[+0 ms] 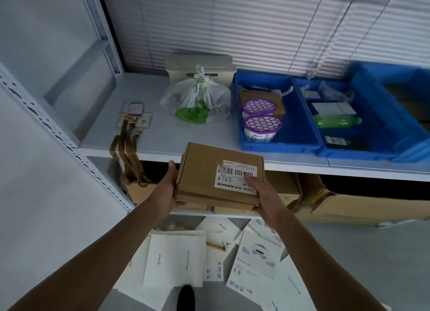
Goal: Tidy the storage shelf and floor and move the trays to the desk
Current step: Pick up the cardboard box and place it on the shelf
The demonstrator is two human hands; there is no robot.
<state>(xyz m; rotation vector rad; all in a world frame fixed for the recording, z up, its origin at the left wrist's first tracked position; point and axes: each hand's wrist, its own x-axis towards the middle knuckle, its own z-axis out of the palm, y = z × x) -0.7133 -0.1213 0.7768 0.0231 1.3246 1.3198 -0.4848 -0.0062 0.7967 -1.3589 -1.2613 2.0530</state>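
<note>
A flat brown cardboard box [204,171] with a white barcode label is held in the air just in front of the shelf's front edge [349,165]. My left hand [169,189] grips its left side and near corner. My right hand [263,194] grips its right near corner, with the thumb lying on the label. Two blue trays stand on the shelf to the right: one [300,127] holds two purple-lidded tubs, the other [381,134] holds a green bottle and small boxes. White papers and booklets [253,264] lie scattered on the floor below.
On the shelf, a tied plastic bag [197,101] sits before a beige box [200,66], and badges with brown lanyards [132,124] hang over the edge. Larger cardboard boxes [349,206] fill the lower shelf. A perforated shelf post [58,129] runs at left. Blinds hang behind.
</note>
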